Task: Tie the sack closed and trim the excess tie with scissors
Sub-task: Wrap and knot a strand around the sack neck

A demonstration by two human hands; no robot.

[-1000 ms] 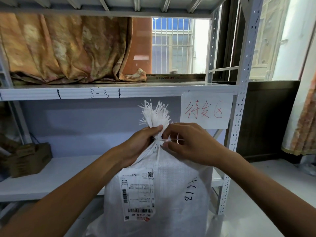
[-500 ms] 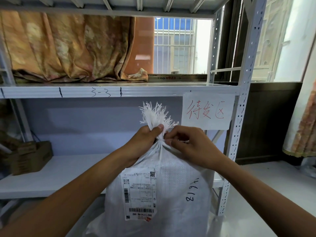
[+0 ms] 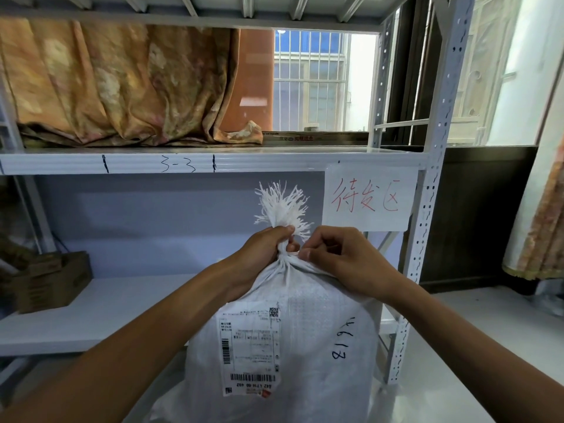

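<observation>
Your left hand (image 3: 265, 250) grips the gathered neck of the sack (image 3: 305, 346) standing before the shelf (image 3: 122, 312), frayed top (image 3: 282, 209) pointing straight up; your right hand (image 3: 345, 262), just right of the neck, pinches the tie (image 3: 288, 257) wrapped level around it.

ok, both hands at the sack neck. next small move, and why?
Probably cinch the tie tighter with the right hand, which pinches the sack at its bunched neck, beside the left hand gripping it. The tie is too thin to tell if it is knotted; no scissors in view.
</observation>
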